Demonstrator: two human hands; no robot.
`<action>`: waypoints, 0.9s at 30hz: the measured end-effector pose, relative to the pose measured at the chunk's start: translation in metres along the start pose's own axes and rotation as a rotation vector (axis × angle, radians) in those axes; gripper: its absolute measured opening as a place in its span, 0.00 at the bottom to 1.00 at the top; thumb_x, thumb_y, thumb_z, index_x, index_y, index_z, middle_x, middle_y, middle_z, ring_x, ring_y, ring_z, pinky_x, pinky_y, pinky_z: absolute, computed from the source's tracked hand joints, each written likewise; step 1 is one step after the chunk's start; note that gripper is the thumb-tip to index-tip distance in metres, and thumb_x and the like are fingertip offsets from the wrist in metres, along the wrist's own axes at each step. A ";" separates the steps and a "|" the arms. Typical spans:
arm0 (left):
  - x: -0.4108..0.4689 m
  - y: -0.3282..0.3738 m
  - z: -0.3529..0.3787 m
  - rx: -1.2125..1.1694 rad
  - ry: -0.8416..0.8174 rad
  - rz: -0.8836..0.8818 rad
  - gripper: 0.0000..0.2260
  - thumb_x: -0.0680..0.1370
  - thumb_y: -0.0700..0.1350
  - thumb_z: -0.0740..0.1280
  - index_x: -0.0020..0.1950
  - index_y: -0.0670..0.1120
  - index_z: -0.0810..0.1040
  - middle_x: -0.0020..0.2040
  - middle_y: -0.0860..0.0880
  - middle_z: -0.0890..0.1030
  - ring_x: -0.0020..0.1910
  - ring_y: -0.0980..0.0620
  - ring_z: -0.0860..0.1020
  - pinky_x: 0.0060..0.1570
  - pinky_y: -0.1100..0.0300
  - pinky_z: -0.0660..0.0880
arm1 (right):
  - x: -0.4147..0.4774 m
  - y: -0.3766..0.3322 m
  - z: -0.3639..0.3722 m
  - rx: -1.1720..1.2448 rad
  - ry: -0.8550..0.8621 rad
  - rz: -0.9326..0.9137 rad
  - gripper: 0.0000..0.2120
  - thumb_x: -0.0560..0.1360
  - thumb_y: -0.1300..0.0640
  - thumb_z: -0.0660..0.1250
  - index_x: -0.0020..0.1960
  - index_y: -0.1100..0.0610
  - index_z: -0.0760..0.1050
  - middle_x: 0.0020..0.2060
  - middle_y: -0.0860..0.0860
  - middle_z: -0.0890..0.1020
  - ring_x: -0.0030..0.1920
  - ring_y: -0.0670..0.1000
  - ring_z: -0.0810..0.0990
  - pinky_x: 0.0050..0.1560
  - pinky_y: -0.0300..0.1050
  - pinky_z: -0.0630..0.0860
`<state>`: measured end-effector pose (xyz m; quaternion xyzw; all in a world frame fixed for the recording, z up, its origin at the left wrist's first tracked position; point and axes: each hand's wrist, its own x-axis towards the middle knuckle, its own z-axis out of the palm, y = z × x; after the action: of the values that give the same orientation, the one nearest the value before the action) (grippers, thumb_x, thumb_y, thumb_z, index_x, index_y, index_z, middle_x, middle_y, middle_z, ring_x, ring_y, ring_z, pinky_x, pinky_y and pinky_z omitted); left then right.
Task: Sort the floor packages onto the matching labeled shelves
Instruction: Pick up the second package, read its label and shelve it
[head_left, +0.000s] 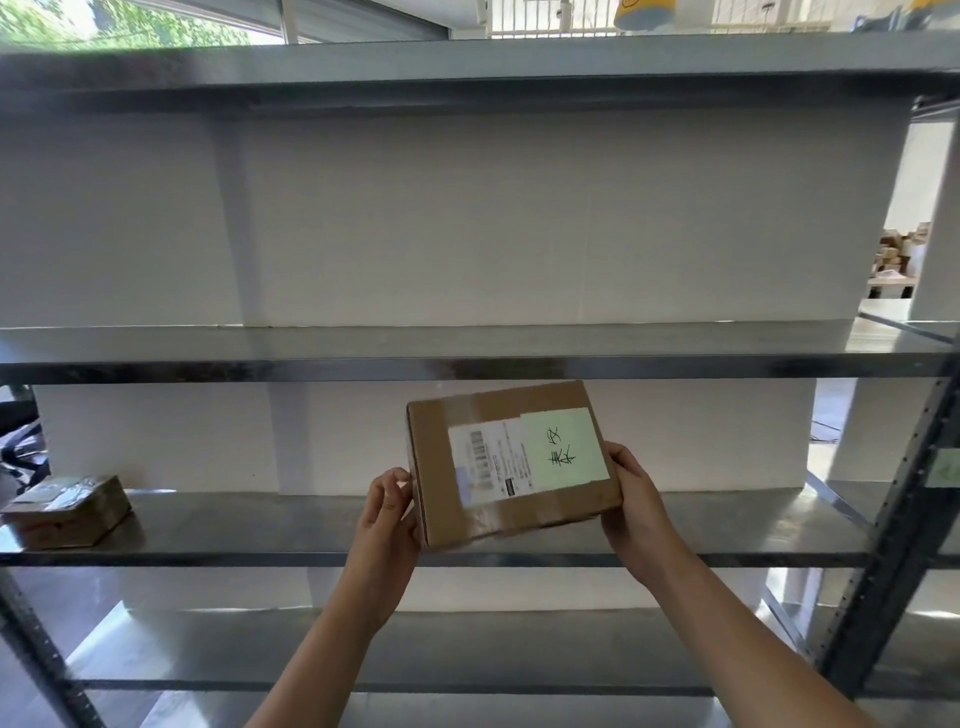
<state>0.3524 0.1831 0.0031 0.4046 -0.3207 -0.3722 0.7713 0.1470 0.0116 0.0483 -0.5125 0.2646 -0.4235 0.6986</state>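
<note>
I hold a brown cardboard package (483, 509) in both hands in front of a grey metal shelf unit. It carries a white shipping label with a barcode and a pale green note with black handwriting. My left hand (389, 512) grips its left edge and my right hand (636, 499) grips its lower right corner. The package is tilted and hovers just over the front edge of the middle shelf (260, 525). A small green label (943, 467) is stuck on the right upright post, too blurred to read.
Another taped cardboard package (67, 512) lies at the left end of the same shelf. A shelf above (311, 343) and one below (415, 654) are in view. The dark perforated upright (893, 545) stands at right. Stacked boxes (898, 254) show far right behind.
</note>
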 end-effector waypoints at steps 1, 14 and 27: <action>0.000 0.002 -0.001 -0.001 -0.027 -0.008 0.34 0.75 0.62 0.69 0.73 0.43 0.65 0.72 0.34 0.71 0.70 0.31 0.71 0.67 0.32 0.69 | -0.002 0.001 -0.001 0.027 -0.011 0.017 0.08 0.83 0.57 0.59 0.56 0.56 0.76 0.53 0.56 0.85 0.57 0.58 0.83 0.59 0.55 0.78; 0.000 0.006 -0.008 0.014 -0.203 -0.030 0.30 0.81 0.34 0.61 0.80 0.51 0.60 0.76 0.39 0.68 0.74 0.40 0.69 0.70 0.50 0.72 | -0.012 0.001 0.001 -0.017 -0.106 -0.002 0.17 0.85 0.57 0.56 0.68 0.39 0.71 0.58 0.51 0.84 0.62 0.56 0.80 0.65 0.60 0.76; 0.010 0.005 0.010 -0.139 0.331 -0.025 0.26 0.77 0.51 0.67 0.73 0.54 0.62 0.63 0.39 0.80 0.56 0.41 0.84 0.58 0.49 0.81 | -0.012 0.000 0.002 -0.257 -0.231 -0.078 0.22 0.78 0.51 0.67 0.72 0.44 0.71 0.67 0.42 0.78 0.70 0.48 0.74 0.74 0.60 0.67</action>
<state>0.3514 0.1731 0.0137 0.4101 -0.1578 -0.3312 0.8350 0.1427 0.0226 0.0477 -0.6528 0.2146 -0.3513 0.6359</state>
